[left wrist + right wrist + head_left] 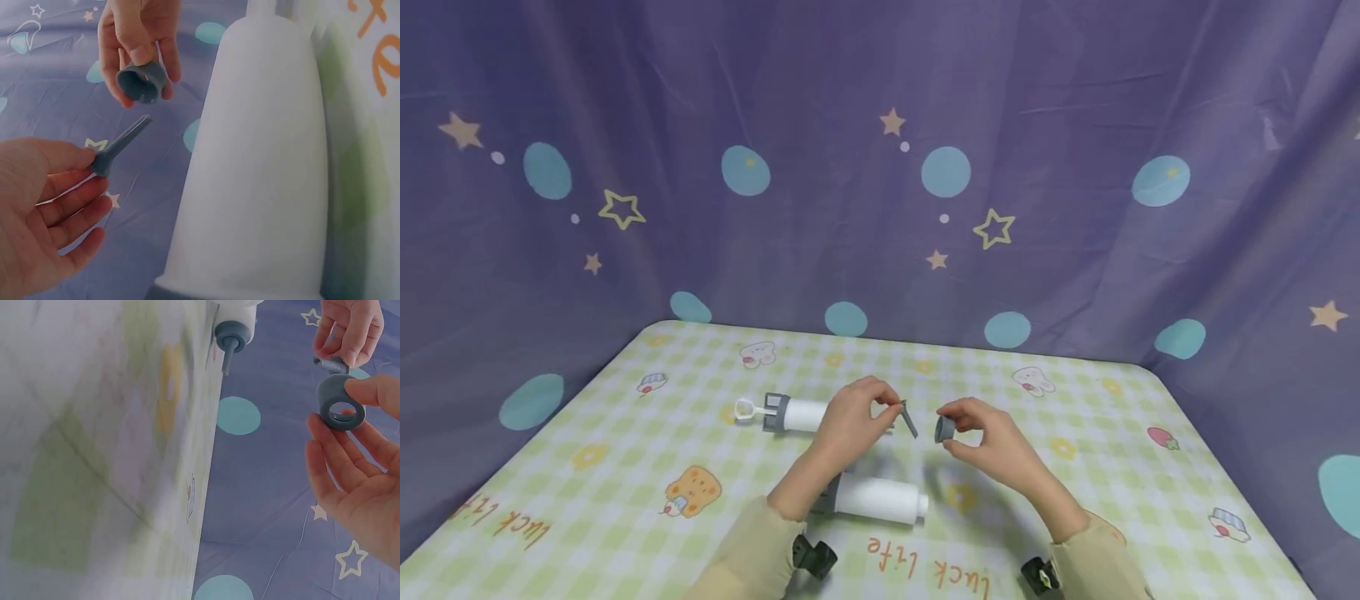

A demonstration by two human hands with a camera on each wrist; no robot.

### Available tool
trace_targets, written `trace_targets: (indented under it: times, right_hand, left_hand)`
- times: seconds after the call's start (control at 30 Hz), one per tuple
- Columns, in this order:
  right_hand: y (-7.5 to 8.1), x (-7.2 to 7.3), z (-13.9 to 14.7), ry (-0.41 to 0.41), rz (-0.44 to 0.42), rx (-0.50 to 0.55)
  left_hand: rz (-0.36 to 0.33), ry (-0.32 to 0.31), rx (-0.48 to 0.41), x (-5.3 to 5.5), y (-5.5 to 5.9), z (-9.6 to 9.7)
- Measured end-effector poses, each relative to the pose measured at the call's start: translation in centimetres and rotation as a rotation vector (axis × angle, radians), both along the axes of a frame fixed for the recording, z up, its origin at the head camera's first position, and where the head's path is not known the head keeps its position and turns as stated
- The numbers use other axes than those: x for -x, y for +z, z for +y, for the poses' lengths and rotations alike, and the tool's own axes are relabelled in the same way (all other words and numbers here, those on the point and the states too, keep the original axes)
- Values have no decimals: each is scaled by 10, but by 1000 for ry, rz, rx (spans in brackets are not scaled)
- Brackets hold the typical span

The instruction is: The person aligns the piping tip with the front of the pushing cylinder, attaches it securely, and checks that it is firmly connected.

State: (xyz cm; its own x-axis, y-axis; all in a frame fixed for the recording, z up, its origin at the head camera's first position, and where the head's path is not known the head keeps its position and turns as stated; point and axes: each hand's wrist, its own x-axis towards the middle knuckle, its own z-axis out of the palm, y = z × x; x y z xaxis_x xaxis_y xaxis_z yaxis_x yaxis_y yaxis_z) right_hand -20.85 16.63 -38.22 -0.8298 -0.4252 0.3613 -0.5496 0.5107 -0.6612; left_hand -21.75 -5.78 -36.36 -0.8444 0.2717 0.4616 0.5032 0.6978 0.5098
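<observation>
My left hand [856,421] pinches a slim grey nozzle [122,144] by its flared base between thumb and forefinger, the thin end pointing toward the right hand. In my right hand [992,437], thumb and fingers grip a grey ring-shaped cap [330,395] with a round hole through it. Nozzle and cap are held a short gap apart above the table. Below them lies a white syringe-like barrel [880,498], its narrow neck bare; the left forearm partly hides its grey end. A second white barrel [803,415] lies behind the left hand.
The second barrel has a grey collar [775,412] and a white loop handle [745,409] at its left end. At its other end sits a grey cap with a nozzle [230,339]. A checked cloth [647,450] covers the table, with a purple curtain [850,242] behind it.
</observation>
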Motion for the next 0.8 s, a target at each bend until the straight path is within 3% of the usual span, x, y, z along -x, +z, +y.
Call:
trace_targets:
  times: [0.2, 0.53, 0.8]
  right_hand:
    - [4, 0, -5, -19, -9, 22]
    - [5, 9, -10, -65, 6, 68]
    - [7, 17, -13, -88, -7, 118]
  left_hand:
    - [58, 45, -101, 1, 0, 3]
    - [173, 63, -245, 5, 1, 4]
    - [222, 49, -284, 8, 4, 13]
